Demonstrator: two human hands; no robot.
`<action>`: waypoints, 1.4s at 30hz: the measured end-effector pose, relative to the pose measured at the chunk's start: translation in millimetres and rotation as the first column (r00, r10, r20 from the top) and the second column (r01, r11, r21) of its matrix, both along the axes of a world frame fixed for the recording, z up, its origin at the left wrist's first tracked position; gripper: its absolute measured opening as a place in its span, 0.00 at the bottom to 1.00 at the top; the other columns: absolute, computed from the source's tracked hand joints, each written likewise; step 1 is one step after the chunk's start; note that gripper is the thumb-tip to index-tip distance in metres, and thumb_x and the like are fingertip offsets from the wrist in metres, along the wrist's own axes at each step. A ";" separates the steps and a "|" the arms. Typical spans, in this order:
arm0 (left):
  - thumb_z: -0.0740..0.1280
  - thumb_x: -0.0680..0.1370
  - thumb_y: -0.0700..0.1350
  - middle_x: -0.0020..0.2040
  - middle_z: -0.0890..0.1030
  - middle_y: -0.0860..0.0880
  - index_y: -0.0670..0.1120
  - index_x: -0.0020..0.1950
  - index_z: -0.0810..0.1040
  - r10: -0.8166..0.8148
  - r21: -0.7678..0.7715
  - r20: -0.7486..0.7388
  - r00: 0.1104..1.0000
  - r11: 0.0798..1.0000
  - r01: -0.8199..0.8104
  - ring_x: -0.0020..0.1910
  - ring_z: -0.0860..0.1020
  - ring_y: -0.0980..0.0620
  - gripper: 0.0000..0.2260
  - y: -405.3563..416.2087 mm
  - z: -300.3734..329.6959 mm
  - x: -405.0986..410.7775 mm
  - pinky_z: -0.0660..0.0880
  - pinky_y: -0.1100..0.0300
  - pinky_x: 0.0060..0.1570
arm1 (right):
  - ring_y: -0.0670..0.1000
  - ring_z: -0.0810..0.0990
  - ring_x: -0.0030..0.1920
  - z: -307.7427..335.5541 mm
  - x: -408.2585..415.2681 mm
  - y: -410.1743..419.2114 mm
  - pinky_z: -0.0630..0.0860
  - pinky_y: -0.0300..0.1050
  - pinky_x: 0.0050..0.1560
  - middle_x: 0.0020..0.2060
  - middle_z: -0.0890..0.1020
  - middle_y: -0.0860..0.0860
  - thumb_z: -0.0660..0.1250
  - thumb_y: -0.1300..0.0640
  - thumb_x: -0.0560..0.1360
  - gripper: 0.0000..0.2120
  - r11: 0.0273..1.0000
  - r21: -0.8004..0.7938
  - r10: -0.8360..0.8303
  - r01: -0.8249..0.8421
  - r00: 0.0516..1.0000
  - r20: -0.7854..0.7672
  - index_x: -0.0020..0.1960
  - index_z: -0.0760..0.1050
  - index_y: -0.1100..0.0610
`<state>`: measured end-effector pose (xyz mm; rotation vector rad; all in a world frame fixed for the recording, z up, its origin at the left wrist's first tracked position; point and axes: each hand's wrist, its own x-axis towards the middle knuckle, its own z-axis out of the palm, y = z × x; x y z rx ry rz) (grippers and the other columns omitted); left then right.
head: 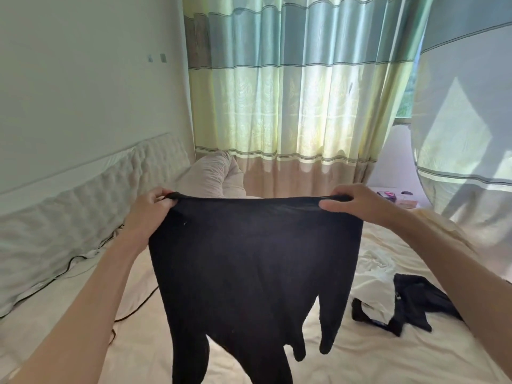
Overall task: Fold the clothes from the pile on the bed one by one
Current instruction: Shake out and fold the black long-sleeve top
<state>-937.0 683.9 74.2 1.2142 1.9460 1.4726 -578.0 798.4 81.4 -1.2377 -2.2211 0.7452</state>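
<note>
Head view, one frame.

Black garment (249, 261): held up in the air over the bed (360, 353), stretched flat between both hands by its top edge. Lower part hangs in long narrow strips that reach toward the bottom of the frame. What sort of garment it is cannot be told for sure.

Left hand (151, 206): fingers curled round the garment's upper left corner, gripping it.

Right hand (352, 202): thumb and fingers pinch the upper right corner, thumb lying along the top edge.

Pile of clothes (388, 295): on the bed to the right, below the right forearm. Crumpled white cloth lies with dark pieces (415, 300) just beside and partly over it. Apart from the held garment.

Bed: pale creased sheet. A thin black cable (69, 261) runs along its left side.

Padded headboard (83, 212): white, quilted, along the left wall.

Pillow (213, 176): pale, at the far end of the bed, behind the garment's top edge.

Curtain (299, 87): striped in green, blue and beige, backlit, across the far wall.

Small items (388, 194): on a low surface at far right, too small to tell.
</note>
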 end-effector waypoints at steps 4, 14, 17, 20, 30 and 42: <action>0.71 0.74 0.46 0.43 0.78 0.53 0.55 0.45 0.77 -0.189 -0.154 -0.203 0.961 0.975 0.159 0.41 0.77 0.56 0.05 -27.7 -15.2 3.5 0.70 0.64 0.38 | 0.43 0.77 0.35 -11.3 18.6 -6.7 0.69 0.35 0.39 0.33 0.79 0.46 0.72 0.47 0.70 0.11 0.978 -0.195 0.082 -0.073 0.996 0.034 0.41 0.79 0.54; 0.65 0.78 0.39 0.42 0.80 0.53 0.47 0.47 0.79 -0.060 -0.197 -0.306 0.950 0.980 -0.002 0.45 0.78 0.52 0.05 -90.9 -80.6 30.3 0.69 0.62 0.43 | 0.42 0.75 0.40 -78.6 30.5 -35.9 0.68 0.34 0.38 0.39 0.79 0.46 0.67 0.59 0.76 0.03 0.994 -0.072 -0.091 0.086 0.994 -0.065 0.47 0.79 0.54; 0.65 0.78 0.42 0.42 0.76 0.55 0.46 0.49 0.78 0.213 0.033 -0.364 0.907 0.976 -0.216 0.43 0.73 0.54 0.03 -113.8 -82.4 43.7 0.65 0.64 0.42 | 0.47 0.77 0.44 -90.4 28.8 -58.8 0.70 0.42 0.44 0.42 0.80 0.48 0.66 0.60 0.76 0.04 0.981 -0.095 -0.190 0.169 0.936 -0.297 0.48 0.78 0.52; 0.64 0.79 0.45 0.38 0.74 0.60 0.47 0.49 0.77 0.342 0.166 -0.384 0.858 0.939 -0.300 0.39 0.71 0.59 0.03 -143.1 -85.7 60.9 0.63 0.71 0.36 | 0.44 0.77 0.43 -95.0 33.8 -93.0 0.70 0.37 0.41 0.41 0.80 0.44 0.68 0.60 0.75 0.08 0.955 -0.142 -0.297 0.261 0.817 -0.494 0.42 0.77 0.47; 0.66 0.77 0.49 0.39 0.77 0.58 0.47 0.47 0.81 0.446 0.343 -0.363 0.818 0.880 -0.328 0.39 0.72 0.62 0.07 -258.6 -80.7 92.8 0.63 0.72 0.37 | 0.56 0.79 0.44 -82.7 68.3 -229.3 0.69 0.46 0.45 0.37 0.81 0.49 0.65 0.41 0.71 0.13 0.758 0.261 -0.559 0.597 0.802 -0.211 0.44 0.81 0.49; 0.67 0.74 0.58 0.46 0.83 0.47 0.49 0.49 0.82 0.436 0.312 -0.453 0.778 0.895 -0.320 0.50 0.79 0.46 0.13 -245.3 -56.6 81.2 0.72 0.53 0.49 | 0.60 0.78 0.50 -59.7 51.3 -218.9 0.62 0.45 0.43 0.49 0.82 0.53 0.63 0.44 0.75 0.15 0.702 0.477 -0.549 0.529 0.828 -0.111 0.52 0.81 0.52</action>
